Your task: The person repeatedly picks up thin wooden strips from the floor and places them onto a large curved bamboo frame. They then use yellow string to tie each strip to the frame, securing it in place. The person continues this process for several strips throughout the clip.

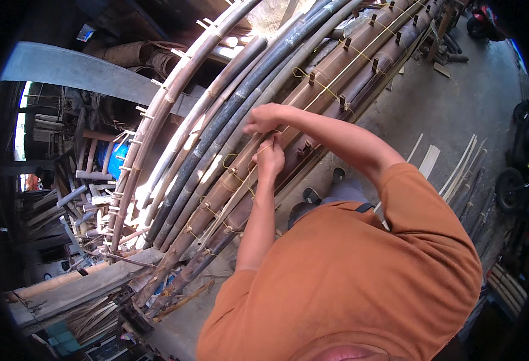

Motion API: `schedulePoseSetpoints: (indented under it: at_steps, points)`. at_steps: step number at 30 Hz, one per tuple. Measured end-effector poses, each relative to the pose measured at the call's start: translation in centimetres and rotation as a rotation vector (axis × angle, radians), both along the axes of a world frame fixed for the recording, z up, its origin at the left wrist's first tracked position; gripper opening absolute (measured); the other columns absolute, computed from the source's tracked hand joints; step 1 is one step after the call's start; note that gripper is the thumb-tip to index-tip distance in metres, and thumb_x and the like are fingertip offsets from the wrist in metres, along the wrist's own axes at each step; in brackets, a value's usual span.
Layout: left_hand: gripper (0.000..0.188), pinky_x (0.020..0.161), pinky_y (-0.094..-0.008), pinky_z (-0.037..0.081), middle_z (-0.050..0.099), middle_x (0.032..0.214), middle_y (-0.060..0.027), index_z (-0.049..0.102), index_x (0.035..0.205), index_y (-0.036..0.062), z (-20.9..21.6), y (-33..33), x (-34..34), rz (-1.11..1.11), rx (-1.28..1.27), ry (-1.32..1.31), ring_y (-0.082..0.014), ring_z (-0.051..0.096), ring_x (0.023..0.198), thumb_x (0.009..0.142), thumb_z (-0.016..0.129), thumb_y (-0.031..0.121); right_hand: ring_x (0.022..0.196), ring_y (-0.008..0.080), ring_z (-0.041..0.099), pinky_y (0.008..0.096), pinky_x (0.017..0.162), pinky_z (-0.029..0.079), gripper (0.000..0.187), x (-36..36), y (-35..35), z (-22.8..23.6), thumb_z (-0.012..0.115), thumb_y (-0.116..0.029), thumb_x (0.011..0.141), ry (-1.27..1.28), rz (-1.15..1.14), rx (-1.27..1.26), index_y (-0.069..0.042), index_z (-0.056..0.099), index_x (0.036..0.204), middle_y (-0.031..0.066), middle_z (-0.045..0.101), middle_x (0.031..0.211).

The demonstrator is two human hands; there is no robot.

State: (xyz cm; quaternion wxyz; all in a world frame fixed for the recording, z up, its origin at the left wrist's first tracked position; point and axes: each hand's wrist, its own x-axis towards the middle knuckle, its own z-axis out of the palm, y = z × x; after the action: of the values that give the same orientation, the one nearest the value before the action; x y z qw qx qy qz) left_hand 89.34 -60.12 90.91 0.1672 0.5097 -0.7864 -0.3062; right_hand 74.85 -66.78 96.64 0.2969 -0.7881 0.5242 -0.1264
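My left hand point(269, 159) is closed in a pinch over a brown bamboo pole point(330, 75), its thumb pointing up. A thin yellow cord point(249, 182) runs along the poles and up to these fingers. Just above it, my right hand point(264, 118) is curled into a fist, slightly blurred; what it grips, if anything, is hidden. Beside that pole lies a second brown bamboo pole point(363, 87). Short dark pegs point(342, 101) stand up from both, with the cord wrapped around several of them and stretched between the poles.
Dark grey poles point(216, 114) lie alongside on the far side. Further left, a curved pole point(150, 120) carries pale pegs. Scrap wood point(72, 198) is heaped at the left. Bamboo strips point(457, 168) lie on the concrete floor point(457, 108) at right, near a parked motorcycle point(511, 186).
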Motion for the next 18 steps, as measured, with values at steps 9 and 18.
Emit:
schedulePoseSetpoints:
  at_steps: [9,18]
  points:
    - [0.032,0.090,-0.0508,0.034,0.070,0.093,-0.0142,0.069,0.103,0.0164,2.3,1.5,-1.6,0.064,-0.098,-0.113,-0.0340,0.065,0.094,0.100,0.044,0.036,0.067,0.0437,0.061,0.0502,0.066,0.050,0.037,-0.6,19.2,-5.9,0.056,-0.030,0.093,-0.087,0.155,-0.124,-0.001,0.065,0.072,0.0216,0.063,0.069]
    - [0.028,0.074,-0.0464,0.051,0.070,0.086,-0.0202,0.069,0.099,0.0040,-1.7,-11.1,-3.0,0.218,-0.289,0.063,-0.0379,0.067,0.081,0.095,0.049,0.022,0.071,0.0420,0.062,0.0502,0.067,0.050,0.036,-0.6,19.9,-4.9,0.054,-0.030,0.092,-0.133,0.060,0.032,-0.003,0.064,0.071,0.0211,0.063,0.070]
